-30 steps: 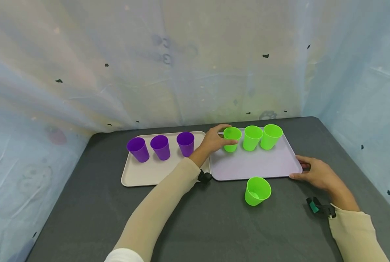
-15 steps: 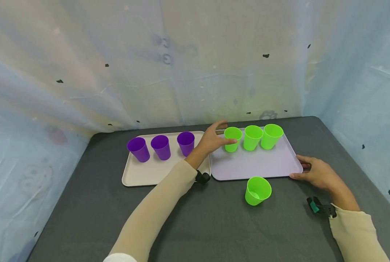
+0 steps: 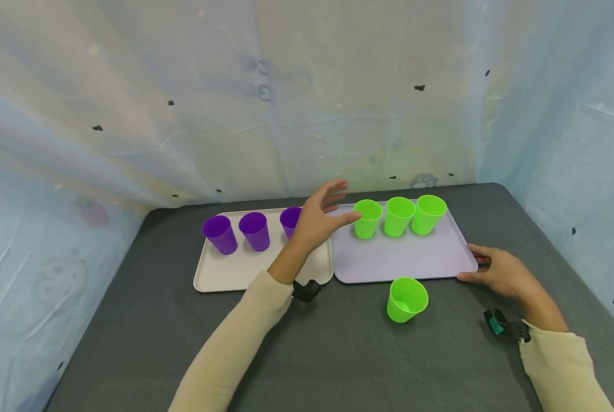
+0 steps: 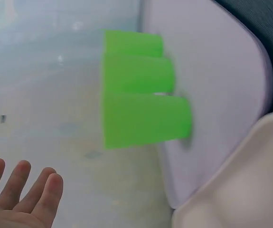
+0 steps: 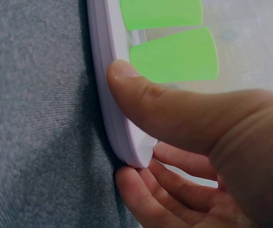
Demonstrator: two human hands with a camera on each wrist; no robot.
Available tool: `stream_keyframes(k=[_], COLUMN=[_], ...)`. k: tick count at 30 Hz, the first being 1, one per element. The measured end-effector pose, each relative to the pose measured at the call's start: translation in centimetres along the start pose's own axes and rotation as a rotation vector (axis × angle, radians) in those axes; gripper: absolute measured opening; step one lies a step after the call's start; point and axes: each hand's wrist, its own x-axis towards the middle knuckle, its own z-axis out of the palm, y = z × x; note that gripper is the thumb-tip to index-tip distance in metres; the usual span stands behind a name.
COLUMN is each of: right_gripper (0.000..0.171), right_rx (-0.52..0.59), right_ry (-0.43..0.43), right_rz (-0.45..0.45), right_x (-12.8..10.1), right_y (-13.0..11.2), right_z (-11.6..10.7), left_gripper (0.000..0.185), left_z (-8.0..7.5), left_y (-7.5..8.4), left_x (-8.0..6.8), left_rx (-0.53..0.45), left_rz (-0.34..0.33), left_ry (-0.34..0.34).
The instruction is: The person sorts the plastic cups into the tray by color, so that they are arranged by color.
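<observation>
My left hand point(image 3: 314, 220) is spread in the air between the trays, holding nothing; the left wrist view shows it apart from the cups. Just right of its thumb stands the leftmost green cup point(image 3: 367, 220). Beside that, a middle green cup point(image 3: 398, 217) and a right green cup point(image 3: 428, 216) complete a row along the back of the lavender tray point(image 3: 399, 264). My right hand point(image 3: 497, 272) grips this tray's front right corner, thumb on the near rim point(image 5: 119, 104) and fingers round the side. Another green cup point(image 3: 407, 300) stands upright on the table in front.
A cream tray point(image 3: 229, 280) adjoins the lavender one on the left. On it stand a left purple cup point(image 3: 221, 234), a middle purple cup point(image 3: 255, 232) and a third purple cup point(image 3: 288, 220), partly hidden by my left hand. Plastic sheeting point(image 3: 307, 114) hangs behind the dark table point(image 3: 327, 366).
My left hand has let go of the leftmost green cup and drawn back left and up, fingers spreading. The cup stays on the lavender tray. My right hand keeps its place.
</observation>
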Motion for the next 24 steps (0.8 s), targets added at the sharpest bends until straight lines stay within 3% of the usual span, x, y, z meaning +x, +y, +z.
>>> stream_keyframes(k=[5, 16, 24], right_gripper=[0.102, 0.099, 0.099], right_rx=[0.002, 0.001, -0.014], right_ry=[0.000, -0.006, -0.001], right_rz=[-0.003, -0.012, -0.009], right_x=[0.1, -0.3, -0.2], right_y=[0.0, 0.2, 0.1], right_z=[0.0, 0.2, 0.0], left_gripper=[0.066, 0.065, 0.062], left_z=[-0.4, 1.5, 1.9], left_y=[1.5, 4.2, 4.0], left_x=[-1.9, -4.7, -6.2], left_rx=[-0.031, 0.026, 0.009], left_rz=[0.036, 0.074, 0.034], left_ry=[-0.006, -0.119, -0.114])
